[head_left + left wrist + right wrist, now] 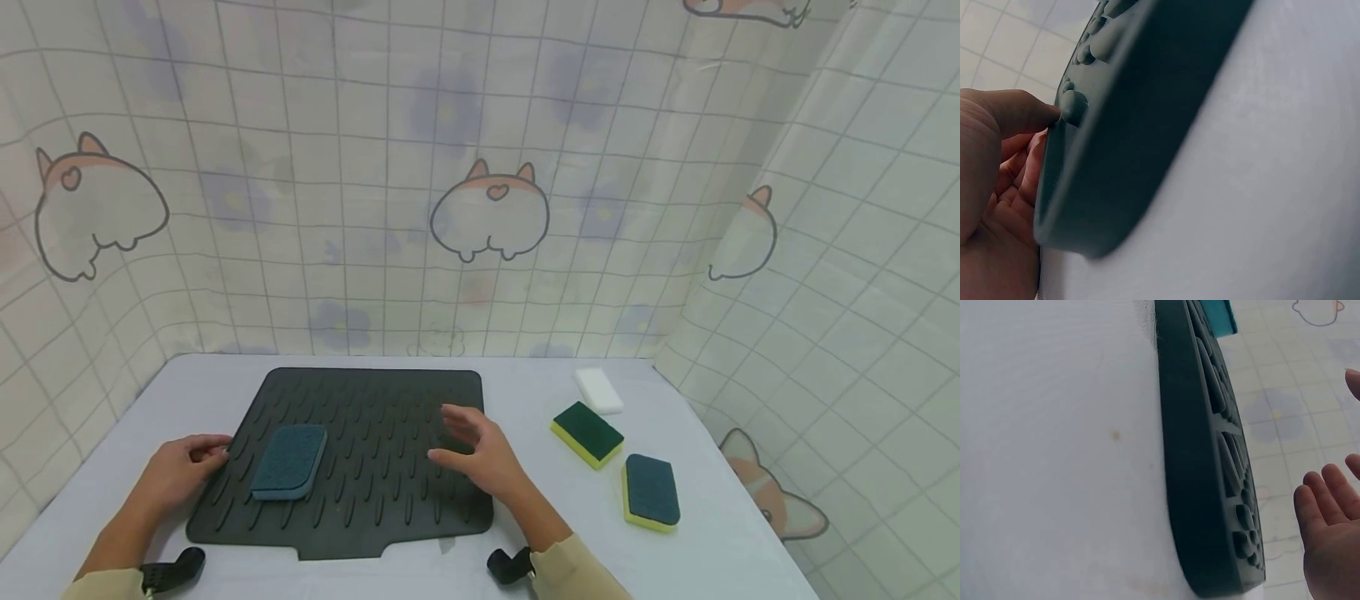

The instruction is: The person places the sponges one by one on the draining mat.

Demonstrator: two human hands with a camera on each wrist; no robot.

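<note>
The left edge of the dark mat (382, 458), laid on the white counter (720, 558), is pinched by the left hand (187, 468), while the right hand (483, 454) is held open over the mat's right side. A blue sponge (289, 461) is placed on the mat's left half; two yellow-based sponges (651, 488) and a white block (598, 390) are set apart to the right.
</note>
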